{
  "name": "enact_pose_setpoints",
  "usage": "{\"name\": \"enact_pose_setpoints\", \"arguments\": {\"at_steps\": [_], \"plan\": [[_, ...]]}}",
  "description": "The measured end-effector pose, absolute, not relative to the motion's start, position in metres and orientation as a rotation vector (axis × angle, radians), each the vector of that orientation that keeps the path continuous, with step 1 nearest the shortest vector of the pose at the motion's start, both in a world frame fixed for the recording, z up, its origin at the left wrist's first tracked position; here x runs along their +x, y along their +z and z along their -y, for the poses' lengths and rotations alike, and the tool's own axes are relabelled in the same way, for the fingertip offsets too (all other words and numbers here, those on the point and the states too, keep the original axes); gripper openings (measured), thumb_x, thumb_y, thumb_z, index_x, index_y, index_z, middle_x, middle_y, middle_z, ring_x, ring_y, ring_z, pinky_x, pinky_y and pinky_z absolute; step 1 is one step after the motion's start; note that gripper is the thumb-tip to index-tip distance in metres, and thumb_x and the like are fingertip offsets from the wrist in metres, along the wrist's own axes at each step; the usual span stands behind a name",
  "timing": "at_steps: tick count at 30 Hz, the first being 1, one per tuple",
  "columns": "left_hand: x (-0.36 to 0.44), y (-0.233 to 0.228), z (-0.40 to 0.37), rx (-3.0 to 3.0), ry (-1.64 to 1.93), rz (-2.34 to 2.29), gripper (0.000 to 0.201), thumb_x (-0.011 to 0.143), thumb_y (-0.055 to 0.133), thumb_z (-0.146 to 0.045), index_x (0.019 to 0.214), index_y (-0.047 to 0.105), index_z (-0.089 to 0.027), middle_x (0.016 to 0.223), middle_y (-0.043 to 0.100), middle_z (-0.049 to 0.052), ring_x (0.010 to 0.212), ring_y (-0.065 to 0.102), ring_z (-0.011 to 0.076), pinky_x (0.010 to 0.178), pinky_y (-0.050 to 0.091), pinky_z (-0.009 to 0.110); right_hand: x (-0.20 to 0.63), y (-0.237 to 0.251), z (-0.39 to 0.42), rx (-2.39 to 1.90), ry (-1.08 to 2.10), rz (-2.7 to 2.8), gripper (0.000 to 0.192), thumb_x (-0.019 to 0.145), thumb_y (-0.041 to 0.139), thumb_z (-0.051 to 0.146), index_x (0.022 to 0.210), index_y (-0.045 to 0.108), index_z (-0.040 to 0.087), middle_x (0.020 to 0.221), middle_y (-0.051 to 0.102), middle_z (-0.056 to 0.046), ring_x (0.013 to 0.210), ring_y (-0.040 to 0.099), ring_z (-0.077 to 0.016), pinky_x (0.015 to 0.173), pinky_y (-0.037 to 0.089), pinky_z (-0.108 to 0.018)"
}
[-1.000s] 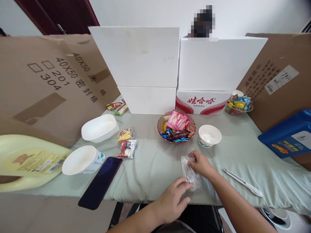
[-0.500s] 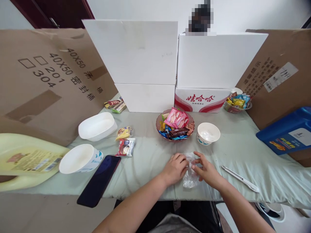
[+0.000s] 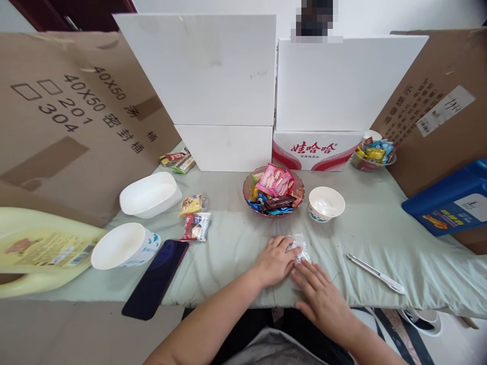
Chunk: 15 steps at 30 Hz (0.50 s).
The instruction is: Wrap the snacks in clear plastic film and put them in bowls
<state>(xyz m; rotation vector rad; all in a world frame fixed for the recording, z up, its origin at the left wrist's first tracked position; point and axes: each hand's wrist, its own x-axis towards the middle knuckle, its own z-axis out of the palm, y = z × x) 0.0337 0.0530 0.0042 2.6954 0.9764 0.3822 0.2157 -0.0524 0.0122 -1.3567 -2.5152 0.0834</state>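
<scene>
A crinkled clear plastic bag [image 3: 300,244] lies flat on the cloth-covered table near its front edge, partly covered by both hands. My left hand [image 3: 277,261] rests over the bag's left side with fingers spread, touching it. Lower and to the right, my right hand [image 3: 317,289] lies flat across the bag's lower part, fingers stretched out. Just beyond the hands stands a pinkish glass bowl [image 3: 248,200] heaped with wrapped snacks. Beside it is a white paper bowl [image 3: 323,208] with a blue-green pattern.
A pen [image 3: 375,274] lies to the right, and a phone [image 3: 155,279] overhangs the front edge at left. Two snack packets [image 3: 196,226], a paper bowl [image 3: 124,247] and a white tray [image 3: 150,195] are on the left. White boxes [image 3: 224,147] stand behind; a blue jug [image 3: 449,200] leans at right.
My right hand has moved down and flattened onto the bag. My left hand stays on the bag's left side. The camera view has shifted slightly.
</scene>
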Motion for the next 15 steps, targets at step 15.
{"name": "enact_pose_setpoints", "arguments": {"at_steps": [15], "plan": [[0.028,0.000,-0.053,2.679,0.573,-0.742,0.025,0.089,0.054,-0.020,0.111,0.065,-0.021,0.112,0.061,0.007,0.109,0.050,0.0240,0.094,0.043,0.039,0.225,0.001,0.073,-1.372,0.000,2.296,0.023,0.093,0.051,0.020,0.114,0.061,0.022,0.117,0.063,-0.009,0.108,0.057,-0.0229,0.092,0.045,-0.042]]}}
